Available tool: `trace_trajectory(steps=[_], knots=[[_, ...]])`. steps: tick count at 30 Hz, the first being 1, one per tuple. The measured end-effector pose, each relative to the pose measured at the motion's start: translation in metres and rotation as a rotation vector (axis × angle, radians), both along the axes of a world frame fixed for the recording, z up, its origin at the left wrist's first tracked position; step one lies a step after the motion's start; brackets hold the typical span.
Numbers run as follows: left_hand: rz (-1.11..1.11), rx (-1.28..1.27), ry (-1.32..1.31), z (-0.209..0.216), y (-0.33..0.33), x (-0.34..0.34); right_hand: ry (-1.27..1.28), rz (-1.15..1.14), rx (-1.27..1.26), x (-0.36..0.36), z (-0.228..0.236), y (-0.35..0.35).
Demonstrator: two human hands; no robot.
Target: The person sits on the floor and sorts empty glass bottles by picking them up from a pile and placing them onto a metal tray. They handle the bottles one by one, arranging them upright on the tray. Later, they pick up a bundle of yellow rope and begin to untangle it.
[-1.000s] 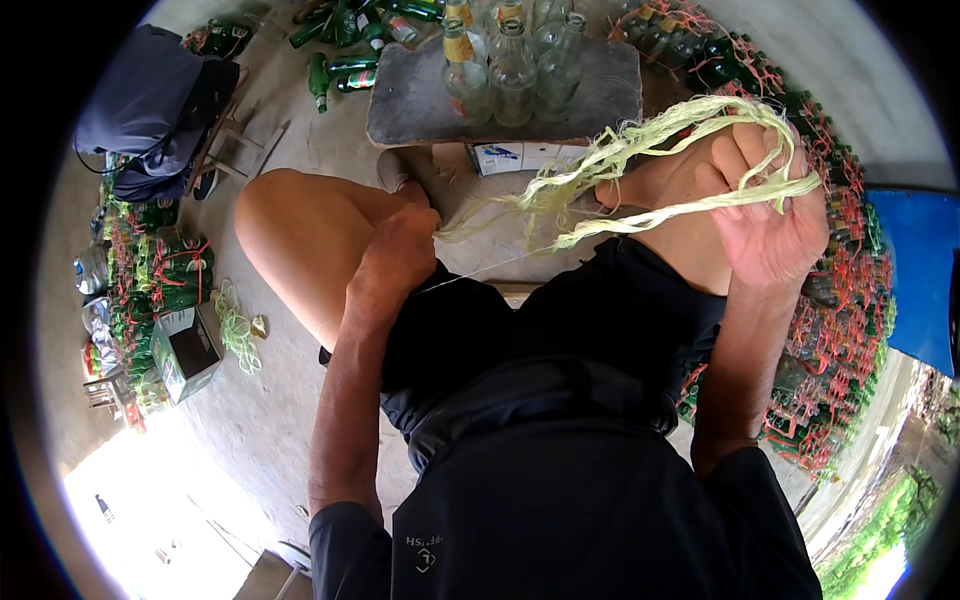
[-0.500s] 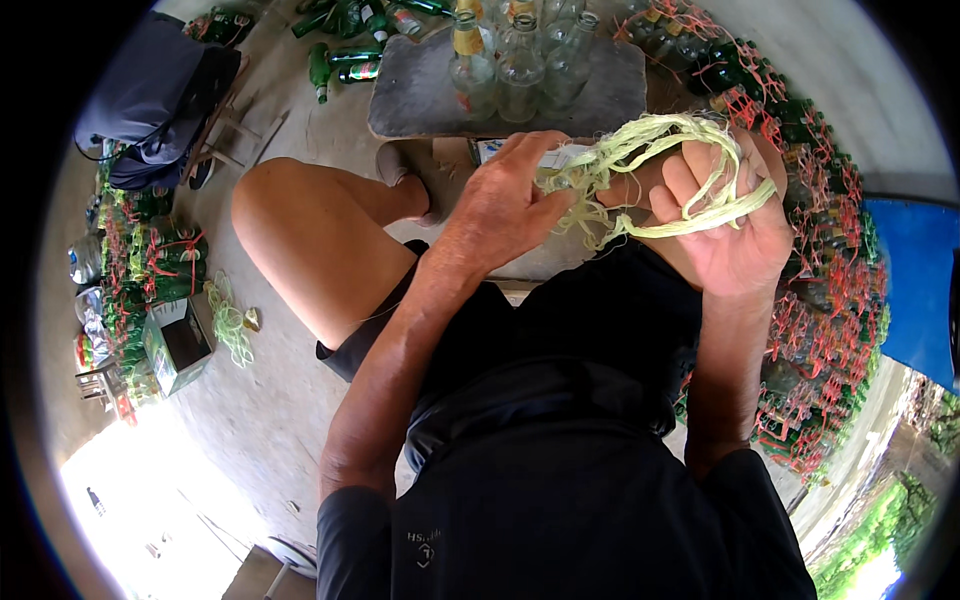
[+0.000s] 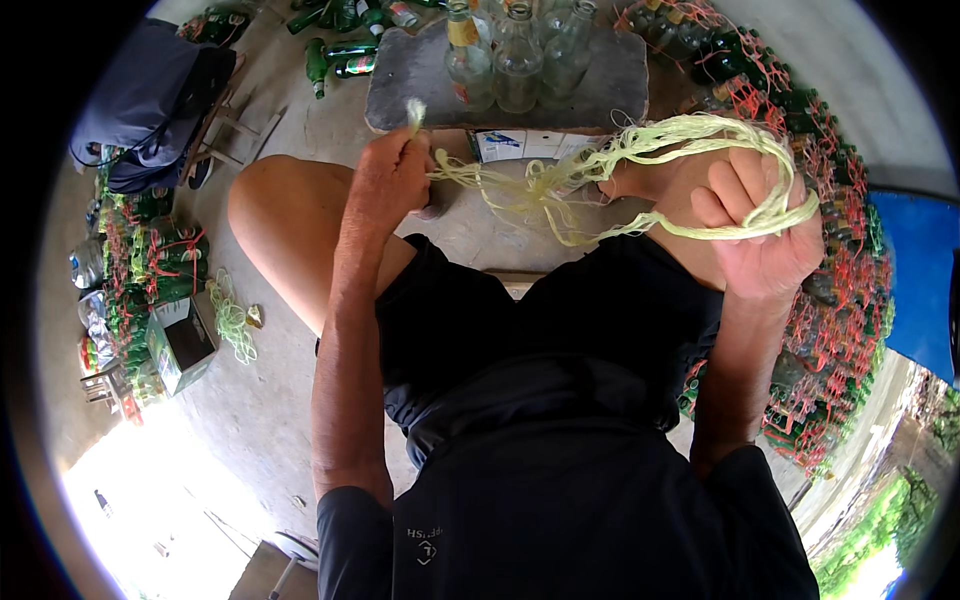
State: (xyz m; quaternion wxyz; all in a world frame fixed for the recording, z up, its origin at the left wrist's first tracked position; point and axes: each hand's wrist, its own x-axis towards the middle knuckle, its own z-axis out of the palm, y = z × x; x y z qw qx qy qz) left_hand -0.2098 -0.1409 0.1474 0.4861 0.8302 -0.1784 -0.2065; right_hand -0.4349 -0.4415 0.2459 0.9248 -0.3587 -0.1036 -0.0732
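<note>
A loose bundle of pale yellow-green plastic twine (image 3: pixel 690 135) stretches between my two hands above my lap. My left hand (image 3: pixel 385 180) is closed in a pinch on one end, and a frayed tuft sticks up past its thumb. Around my right hand (image 3: pixel 765 225) the strands form a large loop; its fingers are curled in with the twine running over the palm. Midway, the strands tangle into a thin knotted web. Just beyond the hands, several clear glass bottles (image 3: pixel 518 65) stand on a low dark board (image 3: pixel 420 80).
Stacked bottles tied with red twine (image 3: pixel 820 330) line the right side. Green bottles (image 3: pixel 316 65) lie on the floor at the far left. An open box (image 3: pixel 182 345) and a heap of yellow-green twine (image 3: pixel 232 320) sit at left, near a chair draped with dark cloth (image 3: pixel 150 90).
My left hand has moved left, away from the right one, drawing an end of the twine out with it. My right hand has shifted slightly right and toward me.
</note>
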Motion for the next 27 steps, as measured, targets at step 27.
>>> trace_trajectory(steps=[27], knots=[[-0.46,-0.395,-0.017,0.082,-0.06,-0.068,0.091,0.072,-0.053,0.024,-0.015,0.036]])
